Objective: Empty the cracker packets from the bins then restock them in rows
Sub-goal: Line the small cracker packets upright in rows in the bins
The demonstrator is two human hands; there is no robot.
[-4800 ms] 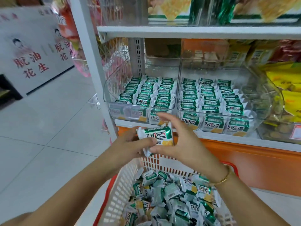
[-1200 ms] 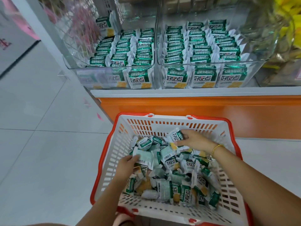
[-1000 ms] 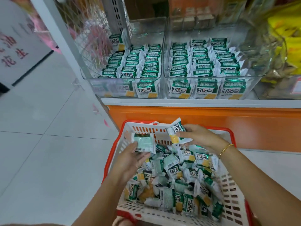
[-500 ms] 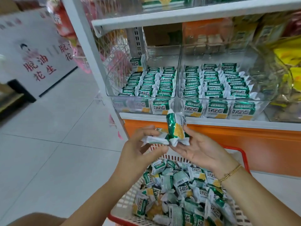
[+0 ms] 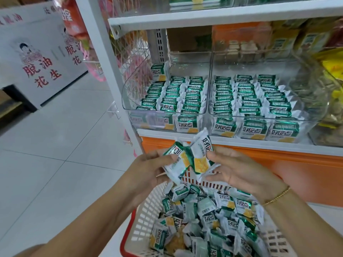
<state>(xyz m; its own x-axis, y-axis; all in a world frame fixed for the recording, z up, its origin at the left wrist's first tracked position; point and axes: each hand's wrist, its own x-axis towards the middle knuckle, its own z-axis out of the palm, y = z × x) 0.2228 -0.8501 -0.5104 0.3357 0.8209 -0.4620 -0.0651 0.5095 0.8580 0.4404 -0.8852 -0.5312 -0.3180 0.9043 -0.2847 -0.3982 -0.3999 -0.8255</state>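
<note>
Head view: left hand (image 5: 148,169) pinches a cracker packet (image 5: 175,165). Right hand (image 5: 239,169) grips a second packet (image 5: 200,154). The two packets touch, held above the basket (image 5: 143,219) of loose packets. Left bin (image 5: 135,93) and right bin (image 5: 241,65) on the shelf (image 5: 222,140) hold packets in rows.

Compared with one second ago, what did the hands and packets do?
The left hand and right hand rose out of the basket, each gripping one packet; the left packet and right packet now meet before the shelf. The rows in the bins stayed as they were.
</note>
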